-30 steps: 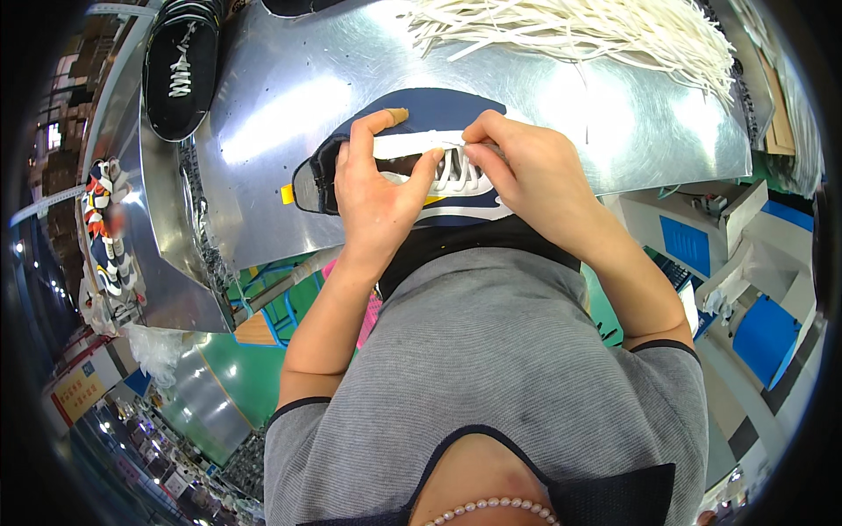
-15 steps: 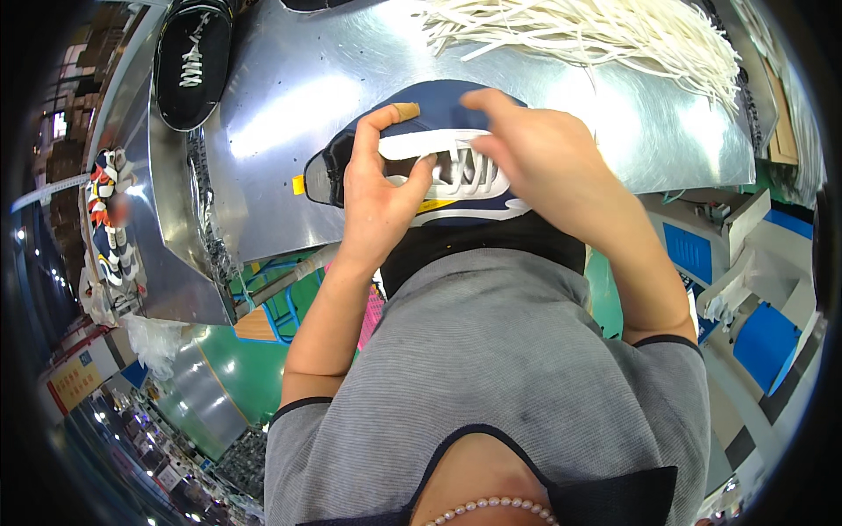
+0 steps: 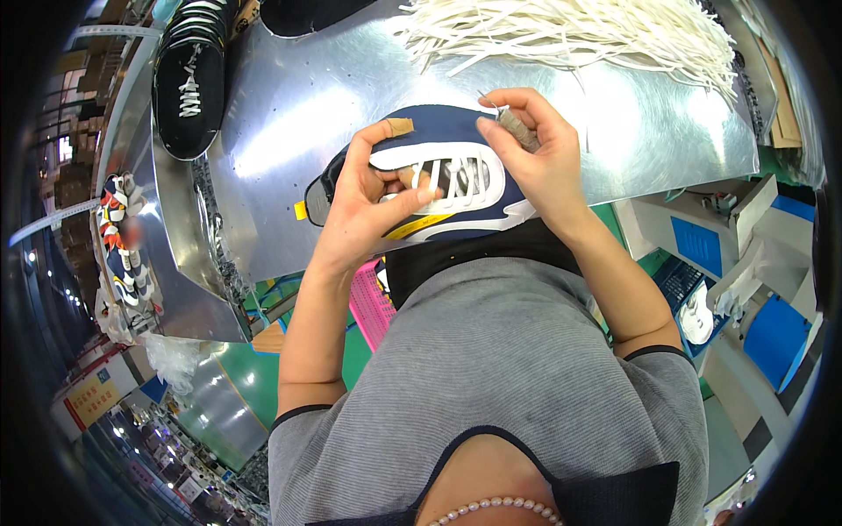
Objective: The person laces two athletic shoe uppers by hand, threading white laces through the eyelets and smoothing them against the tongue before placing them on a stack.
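A navy shoe upper point(image 3: 445, 121) lies on the metal table with its toe toward the right. White lace point(image 3: 465, 178) crosses its white eyelet panel. My left hand point(image 3: 351, 210) grips the upper at its opening: the thumb presses on the lacing, some fingers are inside, and the taped index finger lies along the far side. Just beyond the toe end, my right hand point(image 3: 554, 162) is closed around a thin metal hook or needle with a grey wrapped handle point(image 3: 519, 131). Its tip points up and left, apart from the lace.
Loose white laces point(image 3: 570, 35) are heaped at the table's far right. Black laced shoe uppers point(image 3: 186, 96) are stacked at the far left, and another black piece point(image 3: 311, 13) lies at the back. Below the table edge stands a pink basket point(image 3: 370, 302).
My right hand has drawn back from the eyelets, and the pointed tool now shows in it. The fingers of my left hand have gone into the shoe opening.
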The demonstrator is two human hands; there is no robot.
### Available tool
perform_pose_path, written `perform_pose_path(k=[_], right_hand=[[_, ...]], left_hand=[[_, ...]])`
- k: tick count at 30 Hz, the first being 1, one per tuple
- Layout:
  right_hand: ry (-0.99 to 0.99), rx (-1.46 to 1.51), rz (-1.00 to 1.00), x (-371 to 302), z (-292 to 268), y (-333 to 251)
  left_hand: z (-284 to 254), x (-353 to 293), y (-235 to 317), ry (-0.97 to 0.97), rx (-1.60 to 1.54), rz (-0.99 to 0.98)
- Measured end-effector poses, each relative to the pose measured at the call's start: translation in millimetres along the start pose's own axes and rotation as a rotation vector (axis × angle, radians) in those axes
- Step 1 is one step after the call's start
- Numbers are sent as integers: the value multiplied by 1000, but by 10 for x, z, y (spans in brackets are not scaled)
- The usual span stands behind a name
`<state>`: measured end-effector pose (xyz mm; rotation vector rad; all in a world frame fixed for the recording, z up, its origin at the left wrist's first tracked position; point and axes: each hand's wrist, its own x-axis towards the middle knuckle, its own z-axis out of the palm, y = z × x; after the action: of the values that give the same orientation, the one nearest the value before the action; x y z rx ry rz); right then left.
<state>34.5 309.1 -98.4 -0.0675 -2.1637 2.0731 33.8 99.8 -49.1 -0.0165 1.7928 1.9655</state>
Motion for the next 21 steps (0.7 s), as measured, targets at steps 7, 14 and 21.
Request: perform_pose_path(k=[7, 14, 21], right_hand=[[-230, -468, -624, 7, 76, -50], [-514, -73, -730, -427, -9, -356], [-514, -189, -692, -506, 39, -263]], left_hand=[[101, 79, -41, 15, 26, 70], [105, 145, -37, 213, 198, 15], [201, 291, -99, 277, 211, 39]])
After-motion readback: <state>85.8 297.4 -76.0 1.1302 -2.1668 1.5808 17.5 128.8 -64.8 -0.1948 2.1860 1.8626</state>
